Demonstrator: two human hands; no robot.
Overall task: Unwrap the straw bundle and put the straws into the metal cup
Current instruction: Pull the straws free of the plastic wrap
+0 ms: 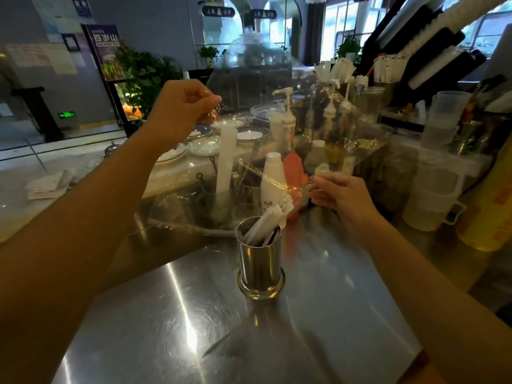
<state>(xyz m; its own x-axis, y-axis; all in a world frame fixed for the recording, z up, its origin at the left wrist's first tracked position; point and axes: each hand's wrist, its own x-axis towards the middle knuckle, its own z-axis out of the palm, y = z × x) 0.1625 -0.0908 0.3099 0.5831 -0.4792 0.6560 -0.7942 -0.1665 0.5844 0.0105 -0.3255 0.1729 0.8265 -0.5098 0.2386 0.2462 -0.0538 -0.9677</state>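
centre frame: paper-wrapped white straws (270,221) lean in the tall cylindrical steel cup (260,261) on the steel counter (171,314). left hand (180,112), upper left, and right hand (342,196), mid right, each pinch an edge of the clear plastic wrap sheet (271,112) stretched between them. risk: the sheet's sagging edge may snag the straws and tip the cup. white squeeze bottle (273,181) and orange bottle (295,173) crowd behind.

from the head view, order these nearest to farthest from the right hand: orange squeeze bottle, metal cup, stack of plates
1. Orange squeeze bottle, just left of the right hand.
2. Metal cup, lower left of it, on the steel counter, holding straws.
3. Stack of plates, far left, under the left hand.
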